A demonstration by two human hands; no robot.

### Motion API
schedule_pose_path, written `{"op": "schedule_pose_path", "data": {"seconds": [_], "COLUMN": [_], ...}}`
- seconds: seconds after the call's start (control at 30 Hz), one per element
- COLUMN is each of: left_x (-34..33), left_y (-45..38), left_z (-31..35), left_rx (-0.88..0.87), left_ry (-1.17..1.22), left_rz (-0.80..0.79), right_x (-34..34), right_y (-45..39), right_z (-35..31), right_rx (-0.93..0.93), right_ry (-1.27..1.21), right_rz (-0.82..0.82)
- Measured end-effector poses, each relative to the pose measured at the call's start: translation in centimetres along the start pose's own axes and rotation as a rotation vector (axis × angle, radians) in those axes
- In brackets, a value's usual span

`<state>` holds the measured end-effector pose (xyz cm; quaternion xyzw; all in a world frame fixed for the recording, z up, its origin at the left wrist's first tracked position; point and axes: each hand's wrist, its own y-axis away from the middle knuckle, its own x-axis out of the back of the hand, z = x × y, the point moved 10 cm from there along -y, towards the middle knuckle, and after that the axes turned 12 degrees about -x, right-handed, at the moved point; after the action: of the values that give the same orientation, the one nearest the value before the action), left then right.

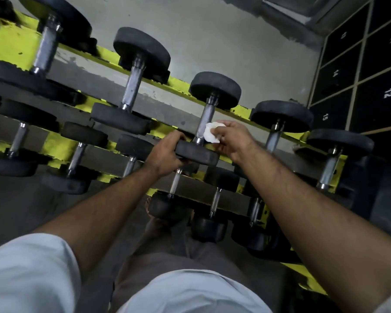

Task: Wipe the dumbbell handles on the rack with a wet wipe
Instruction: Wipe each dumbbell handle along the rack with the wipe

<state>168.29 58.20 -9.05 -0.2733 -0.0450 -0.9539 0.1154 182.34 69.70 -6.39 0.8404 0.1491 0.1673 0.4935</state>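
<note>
Three yellow tiers of the rack [14,49] stand against a grey wall, lockers [357,71] to its right. On its top tier, left hand [165,154] grips a dumbbell [209,123] end; right hand [233,141] pinches the wipe [210,132] against the handle.

dumbbells [209,116] in rows on tiered rack [14,47]; left hand [165,154] on near weight head, right hand [233,141] with wet wipe [210,132] beside handle; numbered lockers [370,71] far right.

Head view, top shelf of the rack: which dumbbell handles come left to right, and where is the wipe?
First handle → second handle → third handle, with the wet wipe held against it by the right hand → fourth handle.
</note>
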Motion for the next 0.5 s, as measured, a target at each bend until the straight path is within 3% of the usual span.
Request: {"op": "schedule_pose_path", "data": {"seconds": [0.3,0.5], "left_x": [0.0,1.5], "left_y": [0.0,-1.8], "left_z": [0.3,5.3], "left_rx": [-0.060,-0.310], "left_ry": [-0.046,-0.446], "left_rz": [0.058,-0.020], "right_x": [0.5,1.4], "right_y": [-0.6,-0.3], "right_z": [0.0,-0.7], "right_rx": [0.007,0.071], "right_ry": [-0.138,-0.085], "right_rz": [0.061,0.091]}}
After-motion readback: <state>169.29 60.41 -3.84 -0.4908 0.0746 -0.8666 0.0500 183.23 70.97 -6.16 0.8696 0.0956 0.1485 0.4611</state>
